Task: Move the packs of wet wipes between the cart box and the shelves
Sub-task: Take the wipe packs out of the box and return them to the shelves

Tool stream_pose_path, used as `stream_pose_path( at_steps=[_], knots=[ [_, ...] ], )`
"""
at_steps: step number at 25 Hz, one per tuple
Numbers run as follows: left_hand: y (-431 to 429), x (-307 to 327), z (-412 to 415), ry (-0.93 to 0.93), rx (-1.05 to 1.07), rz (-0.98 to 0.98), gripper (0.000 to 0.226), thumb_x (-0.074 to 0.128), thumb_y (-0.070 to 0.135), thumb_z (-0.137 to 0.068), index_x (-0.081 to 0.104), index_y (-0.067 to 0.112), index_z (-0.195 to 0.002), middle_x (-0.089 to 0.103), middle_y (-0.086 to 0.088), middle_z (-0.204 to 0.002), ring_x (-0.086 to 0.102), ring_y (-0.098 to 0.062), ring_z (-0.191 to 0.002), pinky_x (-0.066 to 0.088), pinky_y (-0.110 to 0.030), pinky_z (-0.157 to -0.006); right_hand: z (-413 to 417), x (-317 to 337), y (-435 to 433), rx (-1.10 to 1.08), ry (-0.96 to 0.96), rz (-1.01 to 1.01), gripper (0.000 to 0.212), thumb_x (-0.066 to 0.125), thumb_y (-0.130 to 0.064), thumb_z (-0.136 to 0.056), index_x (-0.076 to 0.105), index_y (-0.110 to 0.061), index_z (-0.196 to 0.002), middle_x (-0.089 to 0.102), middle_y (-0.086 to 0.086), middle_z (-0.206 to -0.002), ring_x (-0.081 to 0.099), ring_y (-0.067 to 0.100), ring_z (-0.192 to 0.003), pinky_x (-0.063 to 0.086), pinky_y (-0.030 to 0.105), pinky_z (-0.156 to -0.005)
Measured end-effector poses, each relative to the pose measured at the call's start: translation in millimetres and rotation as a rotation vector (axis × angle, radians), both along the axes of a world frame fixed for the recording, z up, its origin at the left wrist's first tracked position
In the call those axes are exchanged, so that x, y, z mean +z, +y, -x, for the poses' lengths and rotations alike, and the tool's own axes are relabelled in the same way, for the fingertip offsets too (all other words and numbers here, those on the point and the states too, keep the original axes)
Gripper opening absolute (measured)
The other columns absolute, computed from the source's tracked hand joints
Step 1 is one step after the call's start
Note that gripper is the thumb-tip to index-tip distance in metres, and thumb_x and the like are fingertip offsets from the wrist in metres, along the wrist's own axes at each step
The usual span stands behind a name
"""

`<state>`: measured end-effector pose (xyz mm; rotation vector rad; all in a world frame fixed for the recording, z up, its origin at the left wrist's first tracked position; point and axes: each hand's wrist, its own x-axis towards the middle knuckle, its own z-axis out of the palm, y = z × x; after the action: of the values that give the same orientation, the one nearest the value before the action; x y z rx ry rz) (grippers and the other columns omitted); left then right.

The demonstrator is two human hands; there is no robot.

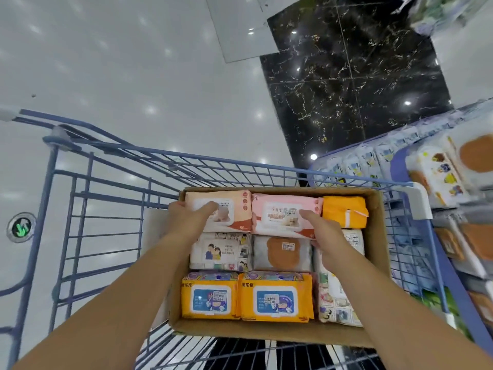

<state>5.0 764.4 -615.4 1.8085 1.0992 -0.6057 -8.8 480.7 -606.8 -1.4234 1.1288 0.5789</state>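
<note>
A cardboard box (378, 236) sits in a blue wire cart (88, 198) and is packed with several packs of wet wipes. My left hand (186, 217) grips the left end of a peach pack (234, 209) in the far row, thumb lying on its top. My right hand (322, 231) grips the near right corner of the pink pack (277, 212) beside it. An orange pack (344, 210) fills the far right corner. Two yellow packs (274, 295) lie in the near row, with white cartoon packs (221, 252) between.
Shelves (453, 166) loaded with more wipes packs stand close on the right of the cart. The floor is glossy white tile on the left, with black marble tiles (352, 76) ahead. A green floor marker (21, 227) shows at far left.
</note>
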Motion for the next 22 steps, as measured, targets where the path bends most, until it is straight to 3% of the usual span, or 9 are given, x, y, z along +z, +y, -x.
stream_pose_path(
  at_steps=[2,4,6,8,10,13,17,20,22],
  knots=[
    [4,-3,-2,-0.004,0.078,0.047,0.111,0.085,0.066,-0.042,0.042,0.020,-0.134,0.065,0.001,-0.115,0.065,-0.024,-0.106,0.056,-0.049,-0.094,4,1,-4,-0.053,0.010,-0.022,0.030,0.074,-0.032,-0.088,0.063,-0.016,-0.111,0.067,0.000,-0.089,0.061,0.012,-0.075,0.045,0.023,-0.052],
    [6,-2,1,0.007,0.153,0.085,0.116,0.088,0.068,-0.036,0.046,0.022,-0.135,0.069,0.000,-0.116,0.067,-0.024,-0.106,0.057,-0.047,-0.094,7,0,-9,-0.068,-0.010,-0.049,0.028,0.072,-0.028,-0.090,0.066,-0.015,-0.114,0.069,-0.002,-0.087,0.062,0.011,-0.075,0.045,0.022,-0.055],
    [6,3,8,0.023,0.164,0.144,0.084,0.087,0.059,-0.056,0.060,0.020,-0.125,0.074,-0.001,-0.109,0.069,-0.023,-0.102,0.058,-0.040,-0.088,7,-2,-10,-0.025,-0.019,-0.073,0.032,0.073,-0.031,-0.089,0.067,-0.016,-0.117,0.072,-0.002,-0.093,0.063,0.011,-0.082,0.043,0.025,-0.065],
    [8,3,12,0.050,0.161,0.206,0.043,0.081,0.041,-0.079,0.068,0.018,-0.114,0.076,-0.004,-0.103,0.070,-0.020,-0.095,0.057,-0.030,-0.070,6,-2,-11,0.037,-0.014,-0.064,0.032,0.075,-0.035,-0.087,0.068,-0.018,-0.113,0.073,0.000,-0.100,0.063,0.012,-0.087,0.043,0.028,-0.070],
    [14,6,11,0.089,0.113,0.263,0.029,0.078,0.031,-0.087,0.068,0.016,-0.110,0.075,-0.004,-0.094,0.069,-0.015,-0.082,0.053,-0.024,-0.056,4,-2,-13,0.078,-0.020,-0.030,0.038,0.078,-0.039,-0.083,0.067,-0.017,-0.112,0.072,0.000,-0.103,0.063,0.015,-0.093,0.045,0.031,-0.083],
    [22,3,8,0.162,-0.031,0.289,0.041,0.087,0.035,-0.078,0.068,0.016,-0.109,0.073,-0.001,-0.090,0.068,-0.013,-0.077,0.054,-0.026,-0.061,-5,2,-15,0.123,-0.052,-0.027,0.041,0.082,-0.033,-0.079,0.065,-0.013,-0.110,0.074,0.004,-0.104,0.067,0.019,-0.098,0.048,0.037,-0.098],
    [9,-7,20,0.064,-0.062,0.189,0.086,0.094,0.064,-0.039,0.069,0.027,-0.113,0.079,0.000,-0.102,0.077,-0.021,-0.090,0.064,-0.044,-0.077,-9,6,-14,0.236,-0.063,-0.006,0.042,0.086,-0.034,-0.074,0.068,-0.014,-0.106,0.076,0.004,-0.099,0.070,0.022,-0.097,0.052,0.044,-0.099],
    [2,-7,19,0.030,0.029,0.218,0.066,0.090,0.051,-0.064,0.064,0.020,-0.117,0.076,-0.003,-0.104,0.074,-0.019,-0.091,0.060,-0.033,-0.068,-11,8,-15,0.317,-0.075,0.042,0.046,0.091,-0.042,-0.065,0.066,-0.021,-0.098,0.073,0.000,-0.096,0.066,0.018,-0.093,0.051,0.035,-0.081],
    [2,-8,18,0.077,0.111,0.297,0.049,0.086,0.041,-0.078,0.067,0.013,-0.113,0.075,-0.004,-0.099,0.071,-0.016,-0.087,0.053,-0.025,-0.063,-15,9,-18,0.336,-0.062,0.064,0.063,0.094,-0.052,-0.052,0.070,-0.022,-0.103,0.075,-0.001,-0.096,0.068,0.021,-0.095,0.055,0.038,-0.084]
  ],
)
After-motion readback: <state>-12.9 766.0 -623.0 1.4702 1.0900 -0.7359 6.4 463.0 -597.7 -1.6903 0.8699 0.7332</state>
